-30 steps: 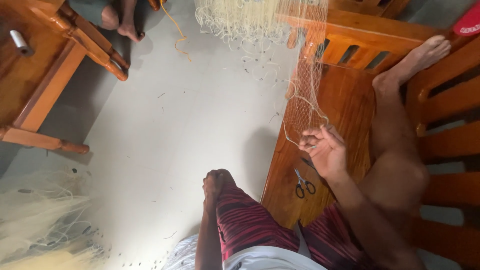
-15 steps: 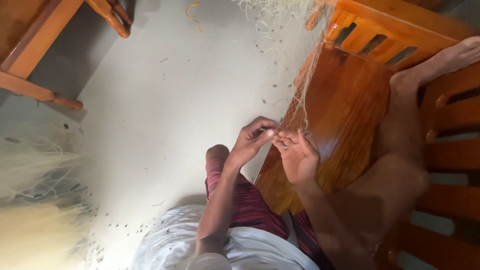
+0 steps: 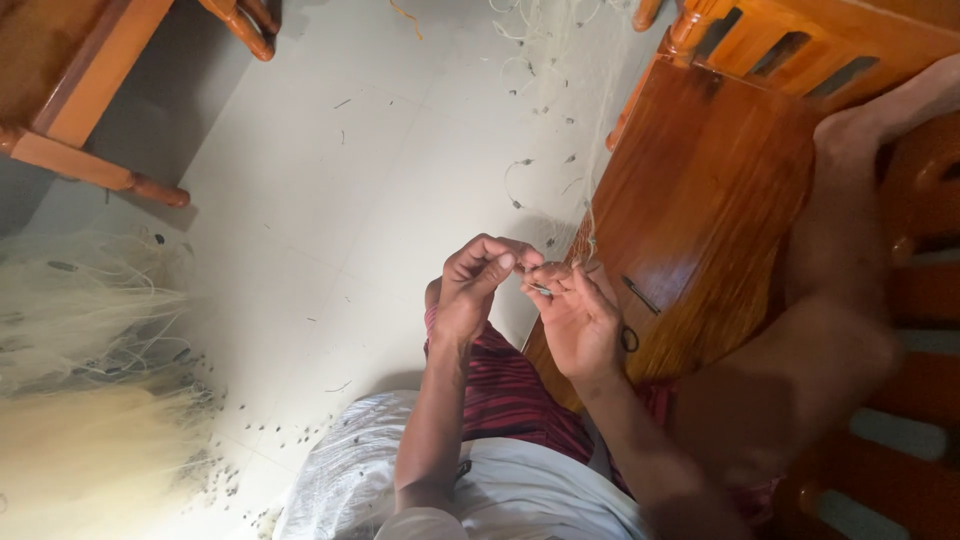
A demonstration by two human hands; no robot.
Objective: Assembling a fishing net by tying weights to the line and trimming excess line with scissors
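My left hand (image 3: pixel 478 288) and my right hand (image 3: pixel 580 322) meet fingertip to fingertip above my knee. Both pinch a thin pale net line (image 3: pixel 585 215) with a small dark sinker (image 3: pixel 541 290) between the fingers. The line runs up from my fingers toward loose net strands (image 3: pixel 545 95) on the floor. Black-handled scissors (image 3: pixel 634 318) lie on the wooden bench seat (image 3: pixel 700 190), partly hidden behind my right hand. My right leg (image 3: pixel 840 290) rests bent along the bench.
A heap of pale fishing net (image 3: pixel 85 330) with small dark weights lies on the tiled floor (image 3: pixel 330 200) at the left. A wooden furniture frame (image 3: pixel 80 110) stands at the top left. The bench's slatted back (image 3: pixel 800 45) runs along the top right.
A second ago only my right hand held the line by the bench. My left hand has since risen to join it, and both now pinch the line together.
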